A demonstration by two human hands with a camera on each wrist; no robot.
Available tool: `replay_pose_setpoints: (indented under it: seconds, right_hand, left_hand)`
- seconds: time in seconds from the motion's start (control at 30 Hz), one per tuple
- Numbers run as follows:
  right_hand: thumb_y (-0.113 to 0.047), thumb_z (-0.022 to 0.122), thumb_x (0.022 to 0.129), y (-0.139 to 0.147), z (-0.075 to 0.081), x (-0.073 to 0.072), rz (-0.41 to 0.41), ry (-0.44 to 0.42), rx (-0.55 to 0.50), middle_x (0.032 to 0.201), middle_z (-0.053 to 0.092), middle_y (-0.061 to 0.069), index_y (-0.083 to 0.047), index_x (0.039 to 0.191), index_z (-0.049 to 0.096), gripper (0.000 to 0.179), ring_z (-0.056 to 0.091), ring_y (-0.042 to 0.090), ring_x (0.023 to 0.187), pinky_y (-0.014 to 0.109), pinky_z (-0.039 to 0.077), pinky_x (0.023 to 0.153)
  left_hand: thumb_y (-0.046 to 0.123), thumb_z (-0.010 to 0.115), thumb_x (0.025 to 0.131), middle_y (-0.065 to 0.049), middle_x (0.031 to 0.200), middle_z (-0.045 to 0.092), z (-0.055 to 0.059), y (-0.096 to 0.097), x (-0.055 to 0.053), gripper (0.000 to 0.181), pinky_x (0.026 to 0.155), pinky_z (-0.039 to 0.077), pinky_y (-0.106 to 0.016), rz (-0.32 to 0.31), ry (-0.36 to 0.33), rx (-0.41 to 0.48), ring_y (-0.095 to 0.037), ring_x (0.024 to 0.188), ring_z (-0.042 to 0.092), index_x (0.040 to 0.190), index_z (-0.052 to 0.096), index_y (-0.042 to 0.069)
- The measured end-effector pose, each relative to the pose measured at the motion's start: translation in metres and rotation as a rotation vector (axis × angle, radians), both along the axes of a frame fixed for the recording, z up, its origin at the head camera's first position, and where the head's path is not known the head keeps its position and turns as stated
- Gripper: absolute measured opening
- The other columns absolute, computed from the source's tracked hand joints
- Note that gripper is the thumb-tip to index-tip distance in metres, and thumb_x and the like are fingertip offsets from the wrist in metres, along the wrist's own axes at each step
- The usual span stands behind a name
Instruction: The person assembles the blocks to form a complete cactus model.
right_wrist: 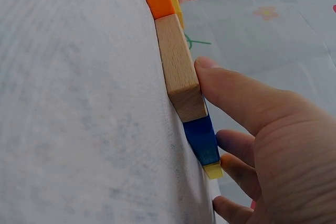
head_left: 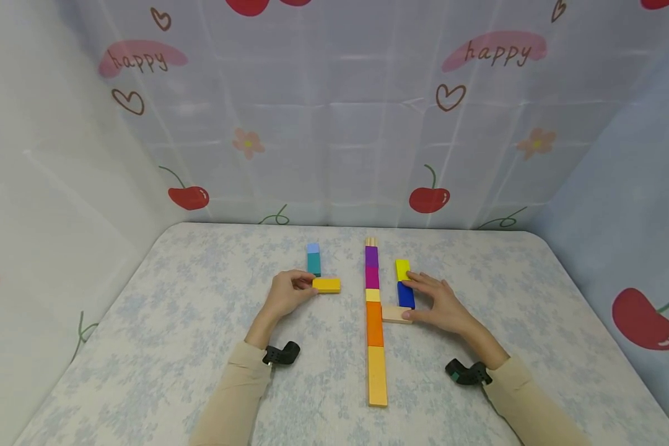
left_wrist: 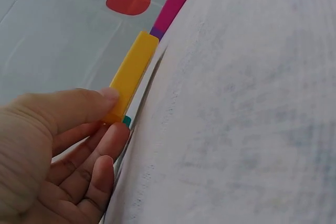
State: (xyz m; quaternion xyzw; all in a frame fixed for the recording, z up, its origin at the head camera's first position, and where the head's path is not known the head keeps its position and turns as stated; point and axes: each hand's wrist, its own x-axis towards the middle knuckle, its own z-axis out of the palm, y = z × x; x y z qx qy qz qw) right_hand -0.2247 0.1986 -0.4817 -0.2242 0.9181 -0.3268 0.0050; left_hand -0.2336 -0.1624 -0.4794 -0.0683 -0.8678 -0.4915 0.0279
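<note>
My left hand (head_left: 286,292) pinches the left end of a yellow wooden block (head_left: 327,285) between thumb and fingers. Just behind that block, a teal block (head_left: 314,264) and a light blue block (head_left: 313,248) lie end to end. On the other side, the thumb of my right hand (head_left: 443,306) touches a plain wood block (right_wrist: 177,51), and its spread fingers lie over a blue block (head_left: 406,295) and a bright yellow block (head_left: 402,269). The plain block's left end meets a long row of blocks at an orange block (head_left: 375,324).
The row runs away from me down the middle of the table (head_left: 145,371). It includes a light orange block (head_left: 376,376), a pale yellow block (head_left: 372,295), a magenta block (head_left: 371,277) and a purple block (head_left: 371,256). A printed curtain (head_left: 329,124) hangs behind the table.
</note>
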Motion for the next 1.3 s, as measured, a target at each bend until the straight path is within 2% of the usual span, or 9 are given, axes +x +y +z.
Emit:
replay_pose_setpoints:
  seconds: [0.2, 0.33, 0.6, 1.0, 1.3]
  right_hand:
    - [-0.037, 0.081, 0.078, 0.0, 0.0, 0.0, 0.005, 0.006, -0.003, 0.151, 0.042, 0.02, -0.009, 0.137, 0.058, 0.069, 0.028, 0.046, 0.142, 0.077, 0.004, 0.109]
    - [-0.037, 0.081, 0.078, 0.0, 0.0, -0.001, 0.005, 0.013, -0.008, 0.151, 0.042, 0.02, -0.009, 0.136, 0.058, 0.069, 0.028, 0.045, 0.142, 0.076, 0.005, 0.109]
    - [-0.037, 0.081, 0.077, 0.0, 0.0, -0.001, 0.001, 0.01, -0.017, 0.151, 0.042, 0.02, -0.009, 0.136, 0.059, 0.069, 0.029, 0.046, 0.142, 0.077, 0.004, 0.109]
    - [-0.038, 0.081, 0.077, 0.001, -0.001, -0.001, 0.0, 0.007, -0.011, 0.152, 0.042, 0.019, -0.009, 0.136, 0.058, 0.069, 0.029, 0.045, 0.142, 0.077, 0.004, 0.108]
    - [-0.037, 0.081, 0.077, 0.001, -0.001, -0.001, 0.01, 0.008, -0.022, 0.151, 0.042, 0.02, -0.009, 0.136, 0.058, 0.069, 0.029, 0.046, 0.142, 0.077, 0.003, 0.109]
  left_hand:
    - [0.008, 0.079, 0.081, -0.007, 0.093, 0.072, 0.005, 0.004, 0.001, 0.025, 0.07, 0.055, -0.026, -0.022, -0.056, 0.027, -0.014, 0.078, 0.065, 0.106, 0.075, 0.006]
    - [0.006, 0.078, 0.081, -0.01, 0.098, 0.072, 0.01, 0.01, 0.003, 0.025, 0.069, 0.055, -0.025, -0.066, -0.048, 0.046, -0.015, 0.08, 0.065, 0.106, 0.074, 0.004]
    - [0.005, 0.078, 0.081, -0.011, 0.097, 0.072, 0.013, 0.027, 0.006, 0.025, 0.07, 0.056, -0.025, -0.126, -0.019, 0.055, -0.015, 0.078, 0.065, 0.105, 0.074, 0.003]
    - [0.006, 0.078, 0.082, -0.01, 0.091, 0.073, 0.013, 0.045, 0.008, 0.025, 0.067, 0.056, -0.025, -0.098, 0.038, 0.022, -0.014, 0.075, 0.065, 0.106, 0.073, 0.002]
    - [0.007, 0.077, 0.083, -0.01, 0.091, 0.072, 0.004, 0.048, 0.005, 0.025, 0.068, 0.054, -0.025, -0.073, 0.068, -0.015, -0.015, 0.075, 0.064, 0.107, 0.072, 0.002]
